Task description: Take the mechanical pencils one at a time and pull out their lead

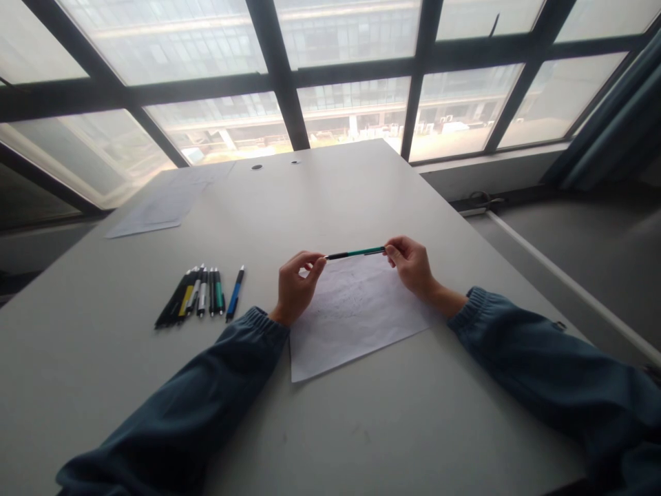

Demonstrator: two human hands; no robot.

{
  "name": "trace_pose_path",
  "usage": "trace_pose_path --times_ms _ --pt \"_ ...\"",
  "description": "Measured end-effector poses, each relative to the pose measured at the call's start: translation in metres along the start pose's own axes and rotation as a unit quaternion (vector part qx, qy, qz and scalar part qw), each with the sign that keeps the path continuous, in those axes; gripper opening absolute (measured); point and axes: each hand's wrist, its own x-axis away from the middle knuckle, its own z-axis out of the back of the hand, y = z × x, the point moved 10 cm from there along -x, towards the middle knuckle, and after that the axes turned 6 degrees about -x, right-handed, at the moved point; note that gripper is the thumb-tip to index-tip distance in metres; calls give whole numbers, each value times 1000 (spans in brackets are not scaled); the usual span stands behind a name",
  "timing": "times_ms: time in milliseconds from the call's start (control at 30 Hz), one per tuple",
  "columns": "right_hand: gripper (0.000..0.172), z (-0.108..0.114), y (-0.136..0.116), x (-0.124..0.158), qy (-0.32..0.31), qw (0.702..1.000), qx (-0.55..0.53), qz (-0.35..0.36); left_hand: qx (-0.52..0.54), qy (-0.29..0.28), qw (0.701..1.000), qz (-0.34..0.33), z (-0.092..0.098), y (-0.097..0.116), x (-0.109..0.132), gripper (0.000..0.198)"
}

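Note:
A green and black pen (356,253) is held level between my two hands, above the far edge of a marked sheet of paper (356,317). My left hand (298,284) pinches its black end between thumb and fingers. At the other end, by the clip, my right hand (412,266) has it pinched too. Left of my left hand, a blue and black pen (235,293) lies by itself. Beside that is a row of several pens (193,296) in black, yellow, silver and green, lying side by side.
All this is on a white table (330,200). More paper sheets (158,203) lie near its far left edge. Two round holes (257,167) are at the table's far end, before large windows. A dark curtain (612,124) hangs at the right.

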Motion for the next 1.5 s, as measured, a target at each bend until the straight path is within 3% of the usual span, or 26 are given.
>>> trace_pose_path --times_ms 1500 --pt "34 -1 -3 1 -10 1000 19 10 16 -24 999 18 -3 1 0 27"
